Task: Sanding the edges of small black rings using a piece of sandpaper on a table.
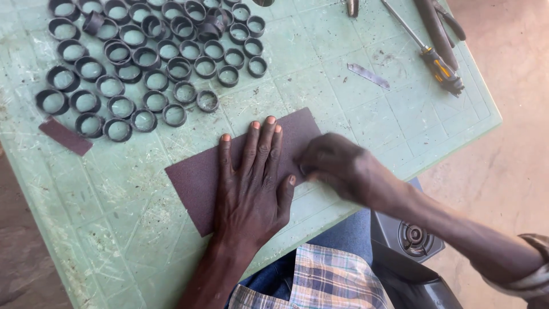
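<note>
Small makeshift workshop, probably outdoors, scuffed pale green plastic counter over bare dirt floor, rows of cut black rings, sheet of dark sandpaper, screwdriver and pliers at the far edge

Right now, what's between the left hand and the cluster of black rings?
Head view: the left hand lies flat on the brown sandpaper sheet. Beyond its fingertips come a strip of that sheet, then bare green table, up to the black rings.
</note>
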